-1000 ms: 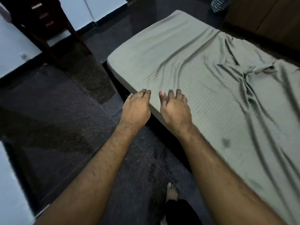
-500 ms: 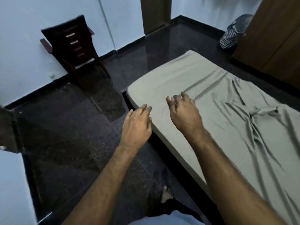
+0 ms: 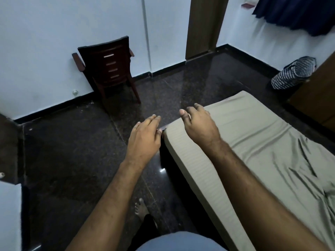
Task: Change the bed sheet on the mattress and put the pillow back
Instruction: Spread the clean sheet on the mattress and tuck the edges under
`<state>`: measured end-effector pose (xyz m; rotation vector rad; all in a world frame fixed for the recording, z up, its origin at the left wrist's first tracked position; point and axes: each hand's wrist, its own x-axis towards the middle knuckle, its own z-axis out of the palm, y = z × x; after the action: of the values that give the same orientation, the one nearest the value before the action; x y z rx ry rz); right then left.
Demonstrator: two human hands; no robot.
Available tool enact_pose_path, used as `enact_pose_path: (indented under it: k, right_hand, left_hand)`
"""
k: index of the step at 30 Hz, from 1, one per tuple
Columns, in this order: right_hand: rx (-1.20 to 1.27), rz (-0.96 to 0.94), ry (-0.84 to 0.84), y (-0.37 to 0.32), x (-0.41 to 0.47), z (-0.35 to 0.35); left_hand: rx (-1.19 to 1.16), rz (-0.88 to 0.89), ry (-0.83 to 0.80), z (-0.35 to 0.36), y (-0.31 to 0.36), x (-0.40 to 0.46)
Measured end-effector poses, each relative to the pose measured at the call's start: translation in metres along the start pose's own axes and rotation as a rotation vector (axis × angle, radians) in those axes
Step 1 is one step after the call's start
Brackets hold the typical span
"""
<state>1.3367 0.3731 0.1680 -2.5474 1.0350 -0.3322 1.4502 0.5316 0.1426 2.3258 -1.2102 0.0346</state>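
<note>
A mattress lies low on the dark floor at the right, covered by a grey-green bed sheet [image 3: 253, 142]. The sheet is smooth near the far corner and wrinkled toward the right. My left hand [image 3: 144, 137] hovers over the floor just beside the mattress's near corner, fingers loosely apart and holding nothing. Above that same corner floats my right hand [image 3: 199, 125], fingers relaxed and empty. No pillow is in view.
A dark wooden chair [image 3: 108, 67] stands against the white wall at the back left. A zigzag-patterned basket [image 3: 293, 73] sits by a brown wardrobe [image 3: 317, 95] at the right. A wooden door frame [image 3: 203, 26] is at the back. My bare foot [image 3: 141, 209] rests on the polished floor.
Both hands have lifted off the sheet at the mattress edge and moved toward its far corner. The view has tilted up, showing the chair, walls and basket.
</note>
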Motion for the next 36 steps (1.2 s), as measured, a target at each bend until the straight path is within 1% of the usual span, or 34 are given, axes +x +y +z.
enact_pose_path:
  k: [4,9,12,15,19,22,25,27,32,36]
  right_hand:
    - [-0.006,0.033,-0.019,-0.037,0.076,0.016]
    - [0.008,0.117,0.086,-0.078,0.164,0.014]
    - [0.013,0.176,0.125,-0.079,0.206,0.014]
    - [0.022,0.258,0.162,-0.066,0.253,0.015]
    - [0.007,0.355,0.204,-0.037,0.319,0.018]
    - [0.002,0.399,0.270,-0.018,0.382,0.024]
    - [0.028,0.465,0.317,-0.002,0.447,0.029]
    - [0.043,0.500,0.331,0.006,0.480,0.031]
    - [0.061,0.662,0.335,0.025,0.544,0.030]
    - [0.041,0.819,0.362,0.051,0.590,0.032]
  left_hand:
    - [-0.015,0.046,-0.042,-0.025,-0.056,0.075]
    - [-0.076,0.170,-0.043,-0.051,-0.110,0.192]
    - [-0.154,0.218,-0.070,-0.049,-0.126,0.250]
    - [-0.198,0.320,-0.115,-0.038,-0.137,0.308]
    - [-0.172,0.466,-0.147,-0.008,-0.136,0.393]
    - [-0.127,0.580,-0.156,0.015,-0.132,0.461]
    - [-0.092,0.663,-0.214,0.030,-0.130,0.533]
    - [-0.109,0.688,-0.227,0.040,-0.132,0.571]
    - [-0.166,0.769,-0.315,0.081,-0.123,0.661]
    - [-0.227,0.903,-0.388,0.132,-0.090,0.738]
